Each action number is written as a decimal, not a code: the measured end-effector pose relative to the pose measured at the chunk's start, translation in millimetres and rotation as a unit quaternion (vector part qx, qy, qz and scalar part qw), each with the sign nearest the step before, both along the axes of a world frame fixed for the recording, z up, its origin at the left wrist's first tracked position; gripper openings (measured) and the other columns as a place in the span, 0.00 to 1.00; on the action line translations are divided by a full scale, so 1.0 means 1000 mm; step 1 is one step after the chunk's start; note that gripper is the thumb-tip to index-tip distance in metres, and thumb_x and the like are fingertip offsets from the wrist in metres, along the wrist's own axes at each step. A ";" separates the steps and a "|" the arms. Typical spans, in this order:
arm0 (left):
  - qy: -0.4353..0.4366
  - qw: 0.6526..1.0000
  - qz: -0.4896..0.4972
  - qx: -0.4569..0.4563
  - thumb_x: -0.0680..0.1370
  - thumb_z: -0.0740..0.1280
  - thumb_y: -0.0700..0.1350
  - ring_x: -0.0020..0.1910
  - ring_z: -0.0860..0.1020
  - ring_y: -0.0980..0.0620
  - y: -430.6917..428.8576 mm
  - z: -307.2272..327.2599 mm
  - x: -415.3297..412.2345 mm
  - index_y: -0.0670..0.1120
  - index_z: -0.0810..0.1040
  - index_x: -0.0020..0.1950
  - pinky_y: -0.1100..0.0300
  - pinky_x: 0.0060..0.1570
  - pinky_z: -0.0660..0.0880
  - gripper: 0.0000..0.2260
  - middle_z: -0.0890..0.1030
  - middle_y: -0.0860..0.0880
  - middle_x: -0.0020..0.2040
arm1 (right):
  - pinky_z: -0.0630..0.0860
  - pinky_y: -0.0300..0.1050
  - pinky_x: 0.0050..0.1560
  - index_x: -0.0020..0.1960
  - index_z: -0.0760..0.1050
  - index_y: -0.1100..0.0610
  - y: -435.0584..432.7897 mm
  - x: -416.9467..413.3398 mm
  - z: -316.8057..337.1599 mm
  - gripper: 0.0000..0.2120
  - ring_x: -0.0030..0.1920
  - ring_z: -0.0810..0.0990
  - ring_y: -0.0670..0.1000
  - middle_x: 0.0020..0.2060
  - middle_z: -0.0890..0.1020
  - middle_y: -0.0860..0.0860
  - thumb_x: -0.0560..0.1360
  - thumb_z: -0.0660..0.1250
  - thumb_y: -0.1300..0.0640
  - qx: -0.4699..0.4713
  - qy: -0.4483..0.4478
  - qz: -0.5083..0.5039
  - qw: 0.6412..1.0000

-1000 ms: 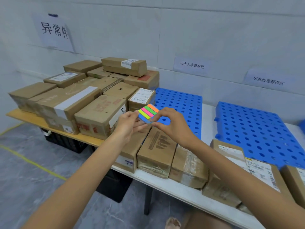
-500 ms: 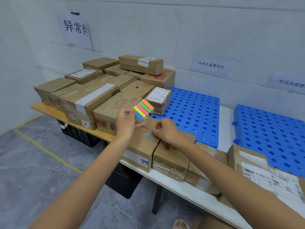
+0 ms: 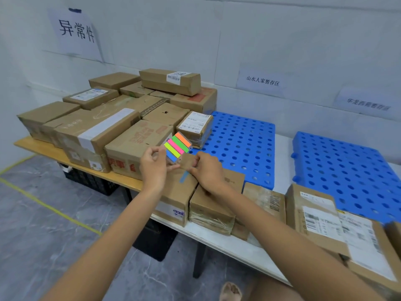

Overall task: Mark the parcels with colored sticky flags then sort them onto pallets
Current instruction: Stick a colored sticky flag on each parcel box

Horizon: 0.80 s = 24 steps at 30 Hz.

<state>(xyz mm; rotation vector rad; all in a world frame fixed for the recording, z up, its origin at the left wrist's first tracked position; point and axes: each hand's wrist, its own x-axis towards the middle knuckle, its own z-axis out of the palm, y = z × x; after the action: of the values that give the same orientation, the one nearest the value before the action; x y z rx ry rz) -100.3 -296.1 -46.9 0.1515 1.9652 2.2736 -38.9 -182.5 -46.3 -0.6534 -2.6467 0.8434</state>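
Within the last second the right hand went from the edge of the flag pad to one side and lower, and it now pinched a single blue flag between thumb and fingertips. The flag hung over the top of the front parcel; contact not discernible. The left hand gripped the pad by its lower corner, fingers curled, raised above the parcels. Judgement: peel done, sticking imminent, and sorting not begun, as the two blue pallets carried no boxes. Parcels sat on a white table and an adjoining wooden table. Paper signs hung on the white wall. The grey floor had a yellow tape line.
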 end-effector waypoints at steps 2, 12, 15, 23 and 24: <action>0.003 1.000 -0.014 0.007 0.80 0.61 0.46 0.36 0.84 0.51 0.000 0.001 0.003 0.41 0.74 0.52 0.61 0.33 0.80 0.09 0.82 0.42 0.47 | 0.69 0.44 0.38 0.45 0.72 0.57 0.005 0.006 0.006 0.04 0.36 0.75 0.49 0.34 0.77 0.50 0.76 0.64 0.57 -0.055 0.042 -0.029 0.997; 0.065 0.983 -0.168 -0.037 0.80 0.62 0.46 0.29 0.81 0.48 0.023 0.017 0.031 0.39 0.79 0.53 0.63 0.26 0.77 0.11 0.82 0.42 0.36 | 0.68 0.55 0.60 0.63 0.74 0.54 0.030 0.048 0.035 0.16 0.63 0.70 0.57 0.59 0.74 0.55 0.76 0.65 0.55 0.286 0.151 0.063 0.944; 0.063 0.980 -0.187 -0.034 0.80 0.62 0.45 0.28 0.81 0.50 0.030 0.022 0.039 0.41 0.81 0.52 0.64 0.27 0.77 0.10 0.82 0.44 0.37 | 0.68 0.63 0.62 0.57 0.79 0.55 0.035 0.052 0.026 0.13 0.63 0.72 0.62 0.58 0.77 0.57 0.74 0.66 0.54 0.355 0.132 0.042 0.925; 0.027 0.976 -0.214 -0.013 0.80 0.62 0.45 0.31 0.83 0.51 0.033 0.024 0.051 0.47 0.80 0.43 0.65 0.27 0.78 0.10 0.83 0.48 0.35 | 0.67 0.66 0.63 0.53 0.80 0.55 0.044 0.062 0.020 0.12 0.59 0.76 0.61 0.54 0.80 0.56 0.70 0.73 0.56 0.384 0.176 0.058 0.904; 0.021 0.976 -0.217 -0.010 0.80 0.62 0.44 0.31 0.83 0.51 0.033 0.025 0.052 0.47 0.80 0.44 0.65 0.27 0.78 0.09 0.83 0.48 0.34 | 0.67 0.65 0.63 0.52 0.81 0.54 0.045 0.063 0.019 0.10 0.59 0.76 0.60 0.54 0.80 0.55 0.71 0.71 0.56 0.375 0.187 0.058 0.906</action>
<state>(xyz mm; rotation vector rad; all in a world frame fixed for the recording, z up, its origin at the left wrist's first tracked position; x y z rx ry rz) -48.6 -262.7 -22.2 0.5709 1.7585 1.9792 24.0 -137.4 -27.2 -0.1117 -2.3802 -0.0732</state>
